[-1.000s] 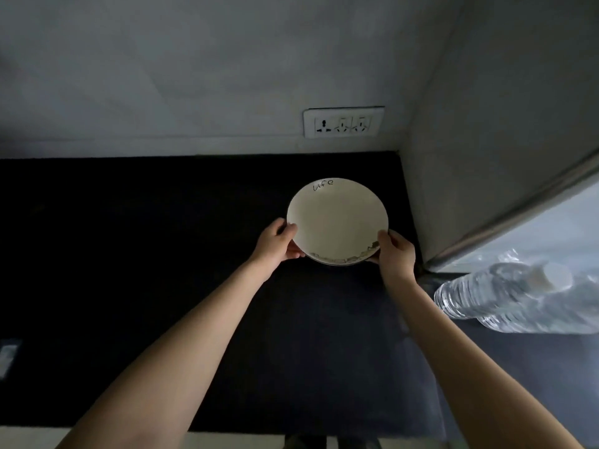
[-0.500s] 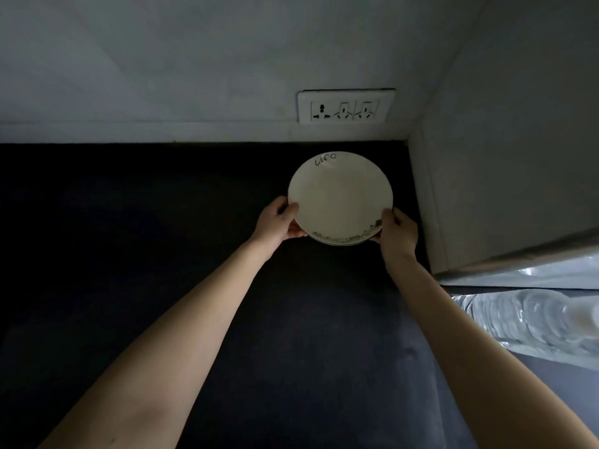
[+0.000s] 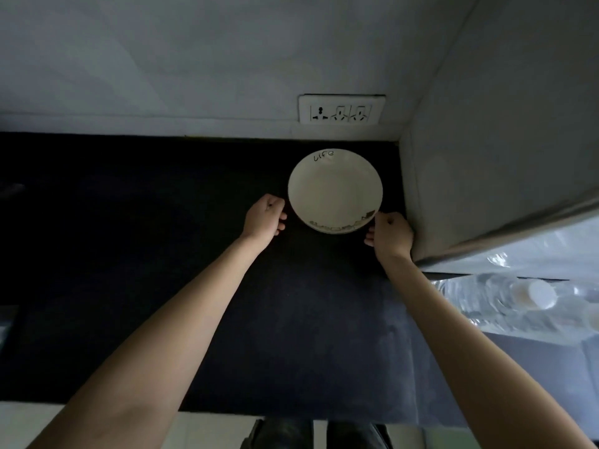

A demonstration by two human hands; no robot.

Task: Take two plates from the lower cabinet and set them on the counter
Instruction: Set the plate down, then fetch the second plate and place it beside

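Lying flat on the dark surface [image 3: 162, 286], a white plate [image 3: 335, 189] is seen between the two hands and a little past them. The word "life" is written in black near its far edge, and a small drawn pattern runs along its near edge. It looks like more than one plate may be stacked there, but that cannot be told for sure.

The left hand [image 3: 264, 218] is placed just beside the plate's left edge. Its fingers are curled in loosely and nothing is held in it. A thin dark gap is seen between it and the plate.

The right hand [image 3: 390, 236] is placed at the plate's near right edge. Its fingers are curled too, and nothing is held. Whether its fingertips touch the rim cannot be told.

A white wall socket [image 3: 342, 110] is seen on the wall beyond the plate. A grey wall is close to the right hand, and clear bottles [image 3: 518, 303] are seen further right.
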